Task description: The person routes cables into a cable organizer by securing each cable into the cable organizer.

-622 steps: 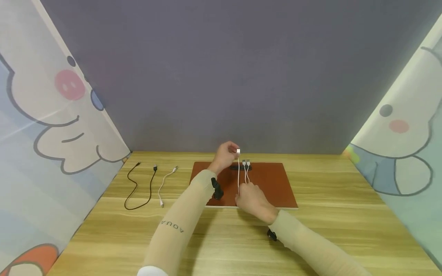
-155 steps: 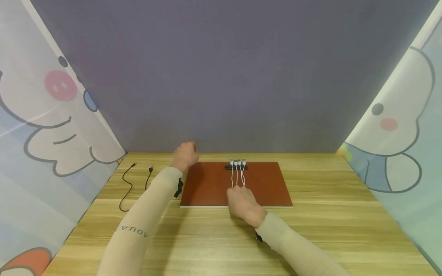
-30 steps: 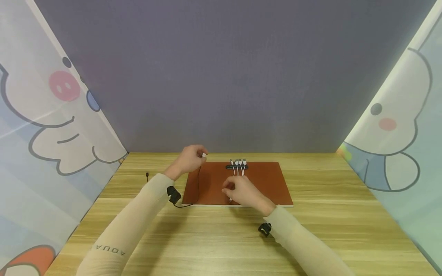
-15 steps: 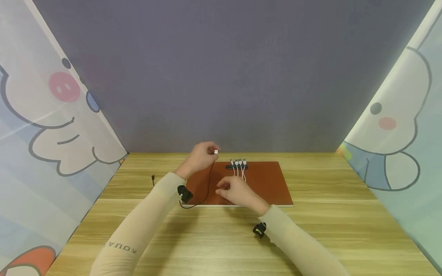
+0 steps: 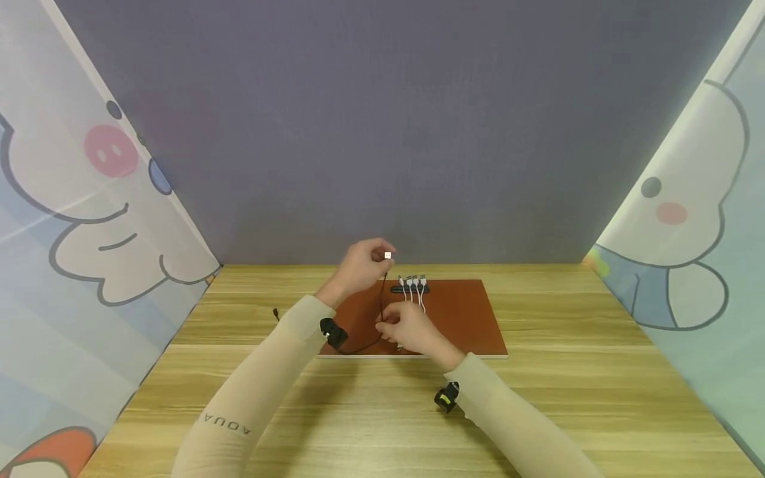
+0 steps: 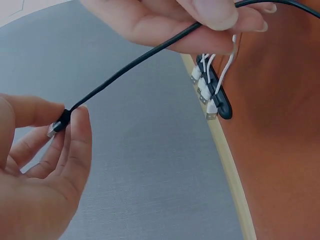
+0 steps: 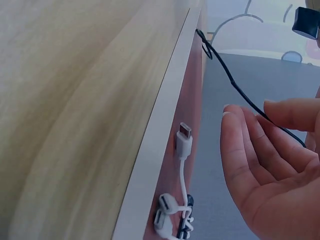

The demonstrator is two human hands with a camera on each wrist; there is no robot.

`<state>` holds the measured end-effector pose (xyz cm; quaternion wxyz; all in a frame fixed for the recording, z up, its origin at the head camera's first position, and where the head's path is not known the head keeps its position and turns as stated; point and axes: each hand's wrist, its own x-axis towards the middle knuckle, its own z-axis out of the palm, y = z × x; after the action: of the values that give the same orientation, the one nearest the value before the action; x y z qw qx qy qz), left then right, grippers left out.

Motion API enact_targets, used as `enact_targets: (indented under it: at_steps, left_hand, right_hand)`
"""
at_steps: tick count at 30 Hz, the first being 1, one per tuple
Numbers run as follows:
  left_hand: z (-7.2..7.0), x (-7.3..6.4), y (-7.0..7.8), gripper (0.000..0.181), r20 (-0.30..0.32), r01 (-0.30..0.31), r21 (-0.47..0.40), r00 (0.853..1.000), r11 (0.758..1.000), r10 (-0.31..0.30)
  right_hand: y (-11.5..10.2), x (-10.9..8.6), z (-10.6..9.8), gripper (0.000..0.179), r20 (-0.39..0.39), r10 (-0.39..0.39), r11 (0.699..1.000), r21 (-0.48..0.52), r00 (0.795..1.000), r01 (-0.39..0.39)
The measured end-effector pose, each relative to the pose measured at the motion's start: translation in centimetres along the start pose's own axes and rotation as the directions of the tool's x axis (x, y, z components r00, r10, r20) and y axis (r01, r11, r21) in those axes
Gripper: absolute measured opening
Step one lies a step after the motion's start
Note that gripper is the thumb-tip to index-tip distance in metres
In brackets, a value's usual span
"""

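Observation:
My left hand (image 5: 361, 265) pinches the USB plug (image 6: 61, 121) of a black USB cable (image 6: 135, 62), raised above the back edge of a reddish-brown board (image 5: 460, 325). Lower down, my right hand (image 5: 412, 326) has its thumb and fingers curled round the same cable, over the board. A dark cable holder (image 6: 225, 107) sits by the board's back edge. Several white USB cables (image 5: 423, 282) lie in its slots, plugs toward the back. In the right wrist view a white connector (image 7: 184, 142) rests near the board's front edge.
The black cable's other end (image 5: 275, 313) lies left of the board, partly behind my left forearm. A wooden table (image 5: 568, 385) carries the board. Behind stands a grey wall (image 5: 406, 133), with cartoon-printed panels (image 5: 669, 232) at both sides.
Since half a second ago, my left hand has moved right and slightly up with the plug. The cable's far end has dragged right, and my right hand now has the cable between its fingers.

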<state>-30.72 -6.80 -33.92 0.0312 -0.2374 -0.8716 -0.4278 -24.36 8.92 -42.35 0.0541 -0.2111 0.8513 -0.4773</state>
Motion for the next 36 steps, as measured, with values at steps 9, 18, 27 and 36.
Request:
enact_targets:
  at_steps: [9,18,27,36]
  left_hand:
    - [-0.5,0.9,-0.4,0.025,-0.004,0.012,-0.013,1.0,1.0,-0.012]
    - [-0.2,2.2,-2.0,0.023,-0.024,0.08,-0.025,0.996,0.997,-0.08]
    - [1.3,3.3,-3.3,0.019,-0.03,0.074,-0.013,0.997,0.997,-0.074]
    - [2.9,3.9,-4.4,0.023,-0.012,0.087,0.052,0.996,0.995,-0.087]
  right_hand:
    - [0.8,-0.3,-0.6,0.015,-0.051,0.076,0.996,0.044,0.996,-0.073]
    - [0.8,-0.5,-0.2,0.016,-0.093,0.105,0.994,0.013,0.99,-0.105]
    - [0.3,-0.9,0.2,0.023,-0.168,0.097,0.978,-0.167,0.981,-0.125]
    - [-0.3,-1.3,0.4,0.027,-0.201,0.078,0.927,-0.346,0.976,-0.146]
